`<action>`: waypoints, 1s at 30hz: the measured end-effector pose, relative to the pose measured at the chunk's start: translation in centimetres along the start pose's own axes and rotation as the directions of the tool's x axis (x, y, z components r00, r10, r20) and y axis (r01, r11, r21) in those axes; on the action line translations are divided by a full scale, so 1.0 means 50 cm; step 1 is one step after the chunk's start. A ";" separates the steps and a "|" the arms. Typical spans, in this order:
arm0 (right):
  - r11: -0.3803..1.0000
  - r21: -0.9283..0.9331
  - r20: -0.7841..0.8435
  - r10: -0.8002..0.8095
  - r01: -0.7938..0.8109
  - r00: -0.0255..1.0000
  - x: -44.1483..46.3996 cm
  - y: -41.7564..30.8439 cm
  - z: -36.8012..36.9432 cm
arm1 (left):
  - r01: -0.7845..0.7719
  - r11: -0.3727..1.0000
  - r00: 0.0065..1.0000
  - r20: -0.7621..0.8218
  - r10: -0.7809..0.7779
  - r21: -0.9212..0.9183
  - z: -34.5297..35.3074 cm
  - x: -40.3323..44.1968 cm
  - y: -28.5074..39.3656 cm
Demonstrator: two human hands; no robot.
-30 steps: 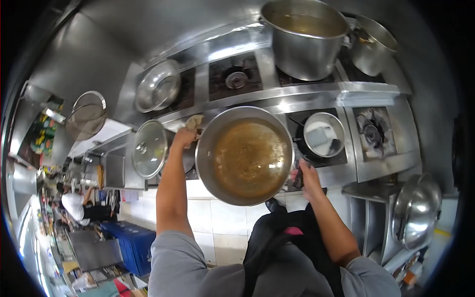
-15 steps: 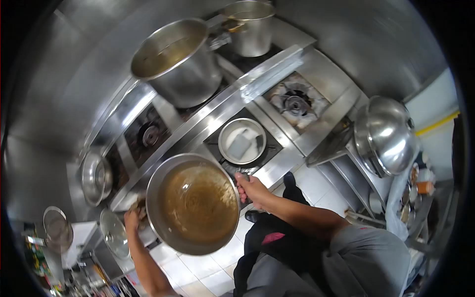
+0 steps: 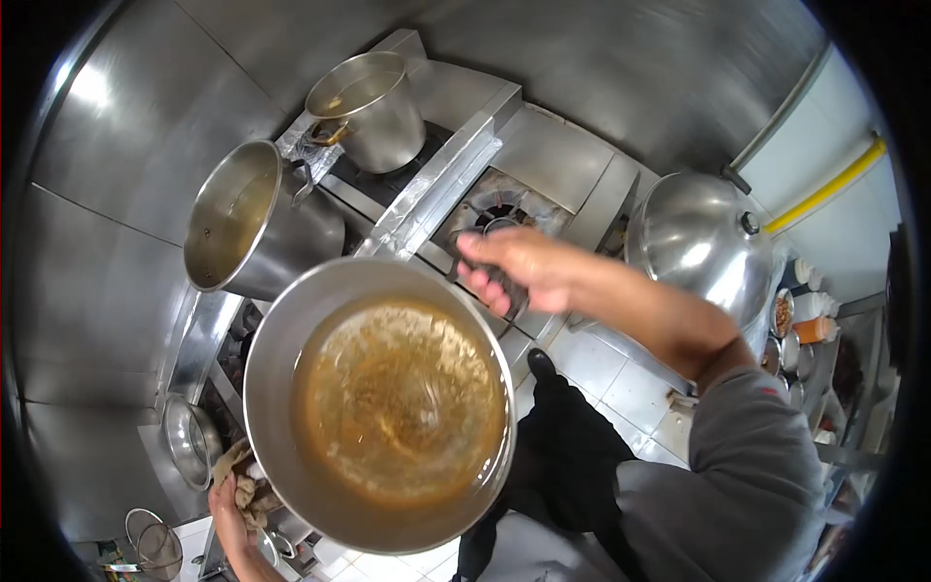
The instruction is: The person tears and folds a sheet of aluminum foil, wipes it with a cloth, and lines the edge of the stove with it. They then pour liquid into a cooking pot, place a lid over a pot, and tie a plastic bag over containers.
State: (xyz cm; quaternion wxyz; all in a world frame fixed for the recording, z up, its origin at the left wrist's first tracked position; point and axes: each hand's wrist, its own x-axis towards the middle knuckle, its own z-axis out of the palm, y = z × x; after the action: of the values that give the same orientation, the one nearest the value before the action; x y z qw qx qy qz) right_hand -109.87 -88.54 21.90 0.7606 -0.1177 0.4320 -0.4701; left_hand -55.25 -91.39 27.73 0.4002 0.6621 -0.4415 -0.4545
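A large metal pot (image 3: 267, 388) with brownish liquid (image 3: 402, 407) fills the middle of the head view, lifted in front of me. My right hand (image 3: 514, 274) is closed at its upper right side, around something dark at the handle; the handle itself is mostly hidden. On the lower left side, my left hand (image 3: 225, 509) grips the pot through a crumpled tan cloth (image 3: 249, 490). The left fingers are partly covered by the cloth. Specks and a swirl show in the liquid.
Behind the lifted pot stand a tall stockpot (image 3: 320, 228) and a smaller pot (image 3: 383, 126) on the stove. A gas burner (image 3: 504, 209) lies beyond my right hand. A metal bowl (image 3: 191, 441) sits at left, a domed lid (image 3: 693, 247) at right.
The pot has come up closer to the camera, still held by both hands. My right hand has risen in view, and the small pan on the front burner is now hidden.
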 end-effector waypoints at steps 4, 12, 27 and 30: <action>0.996 -0.073 -0.057 -0.064 0.060 0.996 -0.034 -0.159 -0.097 | 0.015 0.998 0.992 0.125 -0.006 -0.069 0.183 0.046 0.031; 0.954 -0.284 -0.339 -0.197 0.100 0.920 0.033 -0.351 -0.359 | 0.040 0.984 0.924 0.381 0.029 -0.172 0.606 0.184 0.043; 0.967 -0.249 -0.562 -0.097 -0.056 0.822 0.266 -0.366 -0.707 | 0.205 0.977 0.807 0.575 -0.138 -0.053 0.952 0.432 -0.144; 0.972 -0.221 -0.567 -0.067 -0.074 0.821 0.292 -0.356 -0.721 | 0.214 0.977 0.817 0.553 -0.163 -0.027 0.950 0.442 -0.166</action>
State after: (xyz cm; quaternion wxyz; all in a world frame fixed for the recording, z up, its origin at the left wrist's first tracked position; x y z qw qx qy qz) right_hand -145.77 -101.74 2.75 0.5780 -0.0592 0.6921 -0.4282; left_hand -94.44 -116.05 1.86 0.2391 0.5268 -0.4492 -0.6808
